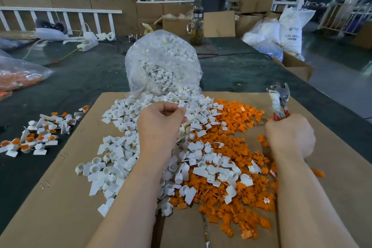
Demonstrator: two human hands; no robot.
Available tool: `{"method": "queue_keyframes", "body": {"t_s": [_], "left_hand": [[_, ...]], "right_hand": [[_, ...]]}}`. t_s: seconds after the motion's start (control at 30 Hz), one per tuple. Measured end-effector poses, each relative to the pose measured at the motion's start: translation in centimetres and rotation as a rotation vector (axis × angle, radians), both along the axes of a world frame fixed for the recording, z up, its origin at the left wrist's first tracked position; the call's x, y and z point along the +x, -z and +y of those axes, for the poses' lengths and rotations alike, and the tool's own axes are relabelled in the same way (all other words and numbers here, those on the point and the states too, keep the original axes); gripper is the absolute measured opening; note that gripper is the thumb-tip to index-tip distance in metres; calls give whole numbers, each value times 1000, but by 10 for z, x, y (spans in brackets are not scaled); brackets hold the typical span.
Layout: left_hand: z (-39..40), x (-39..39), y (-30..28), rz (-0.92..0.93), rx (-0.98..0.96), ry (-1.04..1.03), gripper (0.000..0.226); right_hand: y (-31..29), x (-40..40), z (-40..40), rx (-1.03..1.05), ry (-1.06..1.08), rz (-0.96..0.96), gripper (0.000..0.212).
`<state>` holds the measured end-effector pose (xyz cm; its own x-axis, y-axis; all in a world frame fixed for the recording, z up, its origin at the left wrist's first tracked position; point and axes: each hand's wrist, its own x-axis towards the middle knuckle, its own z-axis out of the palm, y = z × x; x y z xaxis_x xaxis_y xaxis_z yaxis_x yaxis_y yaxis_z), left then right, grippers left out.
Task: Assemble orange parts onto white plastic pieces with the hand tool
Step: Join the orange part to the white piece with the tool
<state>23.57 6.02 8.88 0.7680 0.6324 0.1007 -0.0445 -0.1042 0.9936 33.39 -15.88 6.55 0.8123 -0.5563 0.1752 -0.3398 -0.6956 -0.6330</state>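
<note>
A heap of white plastic pieces [118, 151] spills across the cardboard sheet [60, 197] from a clear bag [163, 62]. Orange parts [237, 193] lie heaped to its right. My left hand [161, 125] hovers over the white heap and pinches a small white piece [182, 105] between thumb and fingertips. My right hand [289, 137] is at the right edge of the orange heap and grips the red handles of the hand tool [278, 102], a pair of pliers whose metal jaws point up and away. Whether it also touches an orange part is hidden.
Assembled white-and-orange pieces [34, 137] lie on the dark table left of the cardboard. A second plastic bag [18, 76] with orange parts lies far left. A glass bottle [196, 26], a power strip [87, 45], sacks [289, 28] and cardboard boxes [298, 66] stand behind.
</note>
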Motion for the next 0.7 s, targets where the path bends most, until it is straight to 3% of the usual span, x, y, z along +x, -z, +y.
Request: {"method": "queue_keyframes", "body": {"t_s": [0.13, 0.23, 0.37, 0.53, 0.7], "left_hand": [[1, 0, 0, -2, 9, 3, 7], [1, 0, 0, -2, 8, 8, 7], [1, 0, 0, 4, -2, 9, 7], [0, 0, -1, 6, 4, 14, 7], [0, 0, -1, 8, -4, 18, 8]], "right_hand": [[0, 0, 2, -38, -54, -56, 22], [1, -3, 10, -33, -294, -21, 15], [1, -9, 26, -163, -581, 151, 22], [2, -12, 39, -360, -686, 77, 14], [3, -13, 46, -387, -754, 42, 5]]}}
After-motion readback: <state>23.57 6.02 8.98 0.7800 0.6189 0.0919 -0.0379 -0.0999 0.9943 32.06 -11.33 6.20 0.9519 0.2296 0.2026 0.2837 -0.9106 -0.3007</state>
